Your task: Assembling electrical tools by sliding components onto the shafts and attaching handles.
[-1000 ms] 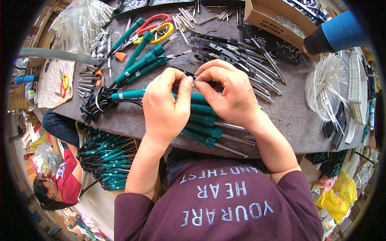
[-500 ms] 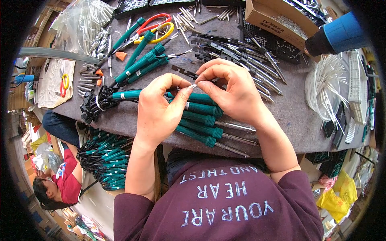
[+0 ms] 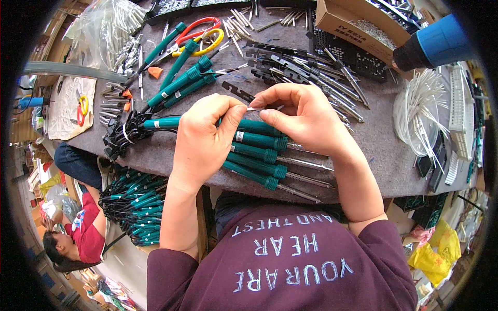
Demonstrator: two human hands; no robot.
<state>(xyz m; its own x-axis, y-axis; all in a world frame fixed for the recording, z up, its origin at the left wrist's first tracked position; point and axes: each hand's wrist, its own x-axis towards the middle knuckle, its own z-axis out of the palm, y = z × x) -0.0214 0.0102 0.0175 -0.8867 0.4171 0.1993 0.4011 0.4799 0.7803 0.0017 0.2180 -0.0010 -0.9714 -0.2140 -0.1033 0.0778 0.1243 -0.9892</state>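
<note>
Both of my hands meet above a row of soldering irons (image 3: 254,153) with green handles and perforated metal shafts. My left hand (image 3: 205,137) is closed, its thumb and forefinger pinching a thin whitish piece (image 3: 252,109), too small to name surely. The right hand's (image 3: 306,116) fingers curl round the other side of that piece, forefinger tip on it and thumb slightly lower. One green handle (image 3: 163,123) runs beneath my left wrist. A dark notched metal strip (image 3: 236,92) lies just beyond the fingertips. Part of the pinched piece is hidden by the fingers.
Beyond my hands lie more green handles (image 3: 181,83), scissors (image 3: 211,44) and a pile of metal shafts (image 3: 321,85). A blue heat gun (image 3: 436,44) and a cardboard box (image 3: 358,26) stand at right. White tubes (image 3: 423,103) fill a bag. Another person (image 3: 78,238) sits at lower left.
My right thumb has moved slightly down and away from the forefinger, and the right hand has lowered a little. The left fingertips still pinch the small piece.
</note>
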